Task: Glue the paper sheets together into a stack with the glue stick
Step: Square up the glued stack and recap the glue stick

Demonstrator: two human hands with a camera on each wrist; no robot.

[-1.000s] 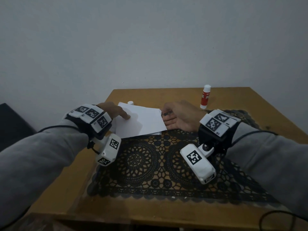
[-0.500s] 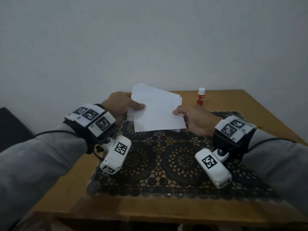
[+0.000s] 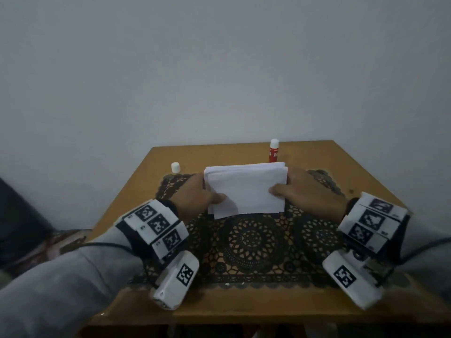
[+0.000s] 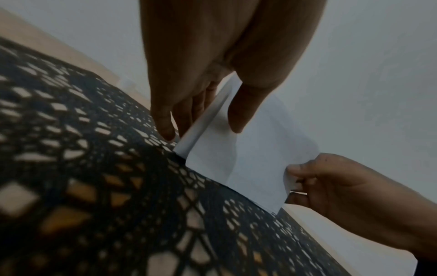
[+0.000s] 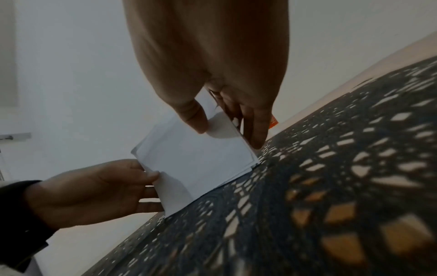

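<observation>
A stack of white paper sheets (image 3: 245, 189) stands on its lower edge on the black lace mat (image 3: 253, 242), held upright between both hands. My left hand (image 3: 207, 195) pinches the stack's left side, thumb in front and fingers behind. My right hand (image 3: 285, 189) pinches its right side the same way. The left wrist view shows the paper stack (image 4: 248, 158) with its bottom edge touching the mat; the right wrist view shows the sheets (image 5: 196, 158) slightly uneven at the corners. The red glue stick (image 3: 273, 151) stands upright behind the stack, partly hidden. Its white cap (image 3: 175, 167) sits at the back left.
The lace mat covers the middle of a small wooden table (image 3: 244, 306) set against a plain grey wall. A dark object (image 3: 17, 225) lies off the table to the left.
The sheets lay flat at the mat's back left a second ago. Both hands lifted them, brought them to the centre and stood them upright on their lower edge.
</observation>
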